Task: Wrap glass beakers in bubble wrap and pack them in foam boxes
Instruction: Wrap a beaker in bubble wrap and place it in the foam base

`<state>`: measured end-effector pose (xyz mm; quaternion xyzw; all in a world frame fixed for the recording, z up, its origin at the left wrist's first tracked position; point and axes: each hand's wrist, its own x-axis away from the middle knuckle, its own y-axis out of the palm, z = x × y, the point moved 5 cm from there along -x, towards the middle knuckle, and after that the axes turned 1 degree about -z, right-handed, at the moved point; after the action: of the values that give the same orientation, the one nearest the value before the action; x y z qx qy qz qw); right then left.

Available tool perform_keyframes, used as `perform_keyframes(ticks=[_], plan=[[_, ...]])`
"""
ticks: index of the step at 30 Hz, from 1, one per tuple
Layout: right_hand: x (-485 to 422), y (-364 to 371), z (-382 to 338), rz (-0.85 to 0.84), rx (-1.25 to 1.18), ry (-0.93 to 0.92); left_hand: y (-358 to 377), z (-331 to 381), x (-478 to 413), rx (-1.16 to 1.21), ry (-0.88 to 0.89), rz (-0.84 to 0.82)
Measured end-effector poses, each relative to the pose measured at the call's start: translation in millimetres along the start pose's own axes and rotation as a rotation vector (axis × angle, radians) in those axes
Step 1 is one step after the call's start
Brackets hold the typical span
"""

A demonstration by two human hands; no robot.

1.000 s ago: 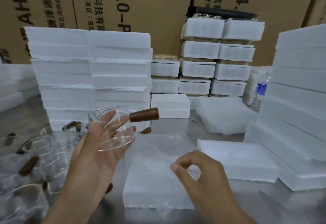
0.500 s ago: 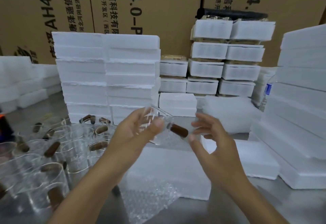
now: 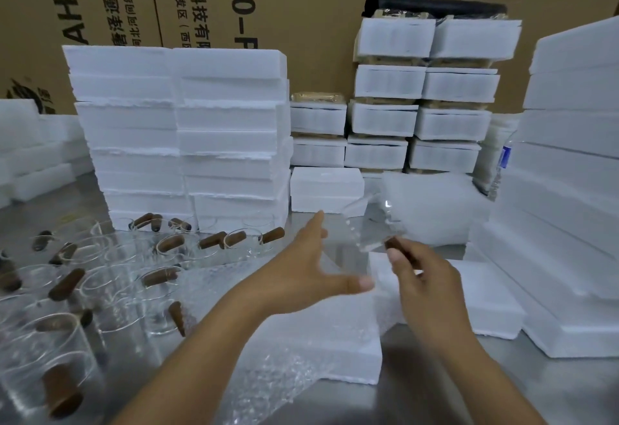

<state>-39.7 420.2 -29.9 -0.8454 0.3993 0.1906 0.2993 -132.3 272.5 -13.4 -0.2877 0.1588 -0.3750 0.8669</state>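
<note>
**Desk:** What does the right hand have?

**Operator:** On my feed the right hand [image 3: 425, 287] is pinching the brown handle [image 3: 392, 244] of 1 glass beaker [image 3: 370, 223], with thumb and fingertips curled round it. The beaker is in the air and tilted, above the far edge of the foam box [image 3: 335, 334] that lies flat in front of me. Its glass body is blurred against the white behind it, so I can't make out the rim clearly.

**Desk:** And the left?

**Operator:** The left hand [image 3: 308, 263] holds nothing. Its fingers are straight, the thumb is spread, and the palm is turned toward the beaker. It's just beside the glass, and I can't tell whether the fingertips touch it.

**Desk:** Where's the wrap?

**Operator:** A sheet of bubble wrap [image 3: 268, 377] lies crumpled over the near left part of that foam box and spills onto the steel table [image 3: 435, 401].

**Desk:** Anything else in view?

**Operator:** More beakers [image 3: 100, 284] with the same brown handles crowd the table to the left. Behind them is a tall stack of foam slabs [image 3: 184, 139]. Further right I see closed foam boxes [image 3: 418, 89] piled against cardboard cartons [image 3: 301, 5]. A water bottle [image 3: 502, 163] stands at the right, partly hidden by another foam pile [image 3: 569, 156].
</note>
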Motion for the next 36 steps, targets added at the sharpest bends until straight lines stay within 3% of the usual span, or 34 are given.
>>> perform_keyframes(ticks=[4,6,15,19,25,36], plan=[[-5.7,-10.9,17.8,0.086,-0.191,0.262,0.4,-17.4,-7.7,-0.51,-0.063,0.151],[-5.9,-13.0,20.3,0.112,-0.309,0.327,3.4,-21.6,-10.8,-0.597,-0.088,0.163],[-5.9,-14.0,7.1,0.105,-0.454,0.314,-2.0,-20.3,-13.3,-0.353,0.002,0.303],[-5.5,-11.6,-1.8,-0.005,-0.505,0.3,-12.1,-7.5,-0.3,-0.189,0.09,0.436],[0.5,-2.9,-15.8,-0.226,-0.572,0.281,-22.9,-2.2,23.5,0.244,0.174,0.528],[2.2,0.2,-21.8,-0.322,-0.405,0.15,-45.5,6.2,30.3,0.592,0.36,0.707]])
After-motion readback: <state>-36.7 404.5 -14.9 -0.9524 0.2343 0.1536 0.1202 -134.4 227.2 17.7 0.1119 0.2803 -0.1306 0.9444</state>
